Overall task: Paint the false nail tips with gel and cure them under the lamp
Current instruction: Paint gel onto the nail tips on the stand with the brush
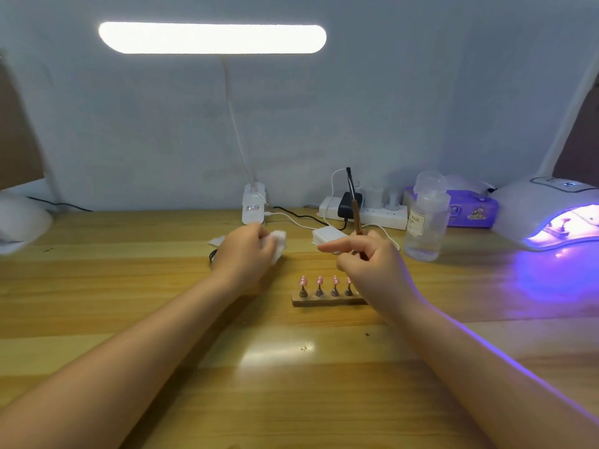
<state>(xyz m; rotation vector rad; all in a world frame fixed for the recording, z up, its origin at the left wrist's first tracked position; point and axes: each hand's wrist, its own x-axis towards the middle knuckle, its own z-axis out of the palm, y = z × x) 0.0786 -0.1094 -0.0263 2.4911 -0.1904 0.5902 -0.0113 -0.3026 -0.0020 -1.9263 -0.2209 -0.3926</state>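
A white wipe (278,242) is held in the curled left hand (244,251). A brush (354,202) is gripped by the right hand (372,260) and points up and slightly left. The pink nail tips (327,280) are lined up left to right on a wooden stand (327,300), just below the right hand. The purple-lit lamp (551,215) is set far to the right.

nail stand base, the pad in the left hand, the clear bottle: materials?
Stand base: looks like raw wood, brown, matte. Pad in left hand: soft white cotton or tissue, crumpled. Bottle: probably clear plastic, translucent, glossy, labelled.
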